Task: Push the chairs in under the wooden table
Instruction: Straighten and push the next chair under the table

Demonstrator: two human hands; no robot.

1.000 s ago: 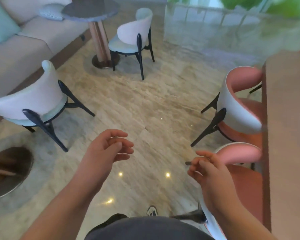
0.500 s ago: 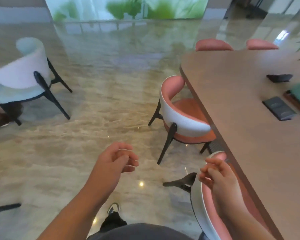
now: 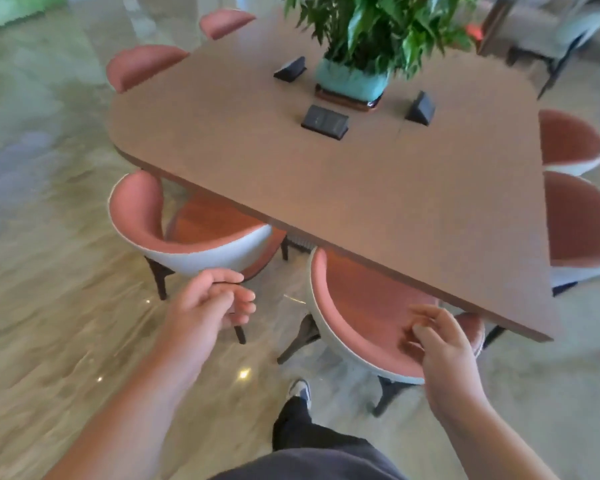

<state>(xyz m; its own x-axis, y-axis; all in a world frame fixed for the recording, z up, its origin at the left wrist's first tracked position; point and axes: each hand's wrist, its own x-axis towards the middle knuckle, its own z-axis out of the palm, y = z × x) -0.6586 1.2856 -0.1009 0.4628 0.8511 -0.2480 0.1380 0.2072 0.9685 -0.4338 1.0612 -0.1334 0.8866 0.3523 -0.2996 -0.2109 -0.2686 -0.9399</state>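
Wooden worktop (image 3: 378, 188): matte brown slab with rounded corners, on glossy marble floor (image 3: 49, 306). Pink chair (image 3: 357, 327), curved white-backed shell, sits partly under the near edge; a second pink chair (image 3: 174, 233) stands left. Your right hand (image 3: 444, 344) rests above its backrest, fingers loosely curled; your left hand (image 3: 212, 303) hovers, fingers loosely curled, empty. Potted plant (image 3: 364, 46) stands centred.

Both forearms are bare, with no sleeves, watch or rings visible on the left hand (image 3: 210, 303) or the right hand (image 3: 445, 355). The person wears dark trousers (image 3: 312, 441), almost black, and the cloth at the bottom edge looks dark grey. One shoe (image 3: 300, 393) shows on the floor: a dark sneaker with a white sole and white laces.
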